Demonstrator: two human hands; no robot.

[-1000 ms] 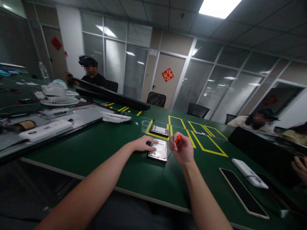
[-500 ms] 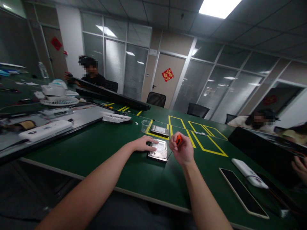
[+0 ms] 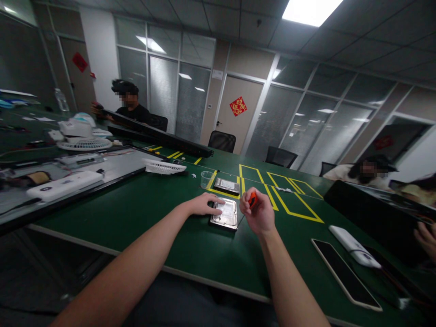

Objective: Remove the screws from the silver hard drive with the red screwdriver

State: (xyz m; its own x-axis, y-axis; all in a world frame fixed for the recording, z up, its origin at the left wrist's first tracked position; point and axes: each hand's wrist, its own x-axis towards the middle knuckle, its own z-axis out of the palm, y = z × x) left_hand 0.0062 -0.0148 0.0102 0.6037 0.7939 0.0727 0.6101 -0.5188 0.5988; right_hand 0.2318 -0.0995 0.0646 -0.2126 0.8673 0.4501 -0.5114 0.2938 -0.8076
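Note:
A silver hard drive [image 3: 229, 215] lies flat on the green table [image 3: 150, 229] in front of me. My left hand [image 3: 205, 204] rests on its left side, with the thumb and fingers apart on the metal top. Just right of the drive, my right hand [image 3: 257, 210] is closed round an orange and black tool handle [image 3: 252, 200]. A thin shaft seems to run down from it toward the drive's right edge; its tip is too small to tell. Behind, a second drive [image 3: 226, 185] sits inside yellow tape beside a clear plastic cup [image 3: 206, 180].
A white fan part [image 3: 165, 167] and a large panel [image 3: 112, 170] with a white device [image 3: 68, 185] lie left. On the right are a phone [image 3: 346, 274], a white power bank [image 3: 354, 246] and a black panel [image 3: 368, 218]. Other people sit at both sides.
The orange handle has turned very slightly in my right hand. My left hand and the drive have not moved.

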